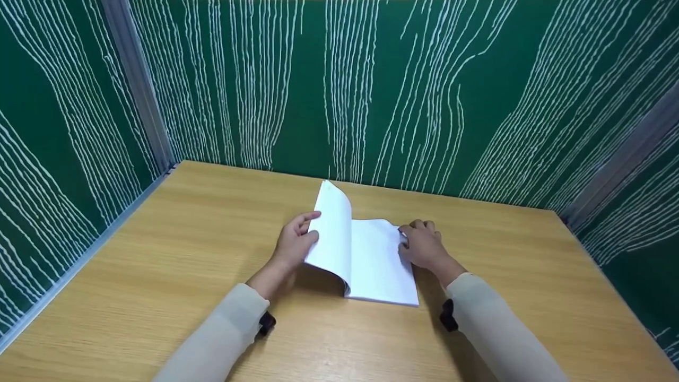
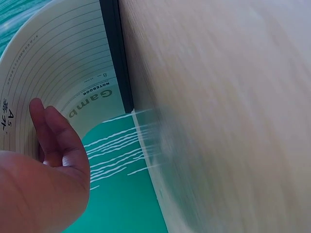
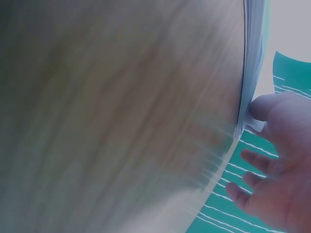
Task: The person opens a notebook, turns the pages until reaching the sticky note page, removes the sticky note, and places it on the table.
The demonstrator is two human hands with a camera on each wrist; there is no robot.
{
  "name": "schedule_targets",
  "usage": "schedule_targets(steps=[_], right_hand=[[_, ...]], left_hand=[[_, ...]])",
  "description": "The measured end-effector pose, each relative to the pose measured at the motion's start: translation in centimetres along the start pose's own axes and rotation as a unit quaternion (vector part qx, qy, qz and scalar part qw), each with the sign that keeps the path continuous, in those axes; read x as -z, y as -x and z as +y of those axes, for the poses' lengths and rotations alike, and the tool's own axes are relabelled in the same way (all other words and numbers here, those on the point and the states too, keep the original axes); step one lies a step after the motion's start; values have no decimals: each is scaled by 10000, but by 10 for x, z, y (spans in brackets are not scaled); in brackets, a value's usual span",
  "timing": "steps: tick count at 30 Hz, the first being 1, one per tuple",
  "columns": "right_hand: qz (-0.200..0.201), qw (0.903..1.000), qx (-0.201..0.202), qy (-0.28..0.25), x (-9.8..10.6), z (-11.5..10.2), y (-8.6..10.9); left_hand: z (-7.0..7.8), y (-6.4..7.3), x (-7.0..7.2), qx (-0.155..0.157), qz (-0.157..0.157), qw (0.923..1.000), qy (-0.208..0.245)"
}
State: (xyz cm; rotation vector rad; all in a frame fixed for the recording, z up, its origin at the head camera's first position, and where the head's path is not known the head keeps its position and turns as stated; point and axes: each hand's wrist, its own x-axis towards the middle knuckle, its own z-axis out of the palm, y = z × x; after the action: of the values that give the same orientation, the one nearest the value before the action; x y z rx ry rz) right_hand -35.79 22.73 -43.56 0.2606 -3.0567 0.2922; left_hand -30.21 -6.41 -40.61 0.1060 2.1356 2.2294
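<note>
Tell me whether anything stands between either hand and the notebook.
Nothing visible does: the left hand holds the raised left side of the notebook, and the right hand touches its right edge directly.

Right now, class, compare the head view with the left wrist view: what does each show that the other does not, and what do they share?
Only the head view shows the right hand at the far edge of the open pages, and the pale sleeves on both arms.

Only the left wrist view shows the outer cover's lettering, including "NOTEBOOK" and "A5".

Both show the left hand, the notebook with its raised side curving, the wooden table and the green wall with white lines.
</note>
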Motion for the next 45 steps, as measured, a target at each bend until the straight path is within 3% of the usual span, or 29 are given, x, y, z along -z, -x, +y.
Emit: schedule_targets(steps=[5, 18, 26, 33, 39, 45], right_hand=[[215, 9997, 84, -122, 1, -2, -1], [387, 9978, -163, -505, 2, -8, -5], [319, 9983, 50, -483, 2, -7, -4], [203, 9931, 135, -1143, 4, -7, -4], [238, 9880, 55, -1526, 5, -11, -5], [448, 9883, 123, -1451, 7, -11, -5]], left_hand=[[-1, -1, 0, -309, -3, 9995, -19], [0, -1, -1, -125, 8, 9999, 61], [0, 0, -1, -24, 53, 10000, -8], [19, 15, -2, -138, -76, 9996, -229], [4, 4, 1, -70, -13, 9997, -219], [-1, 0, 0, -24, 123, 9996, -235]])
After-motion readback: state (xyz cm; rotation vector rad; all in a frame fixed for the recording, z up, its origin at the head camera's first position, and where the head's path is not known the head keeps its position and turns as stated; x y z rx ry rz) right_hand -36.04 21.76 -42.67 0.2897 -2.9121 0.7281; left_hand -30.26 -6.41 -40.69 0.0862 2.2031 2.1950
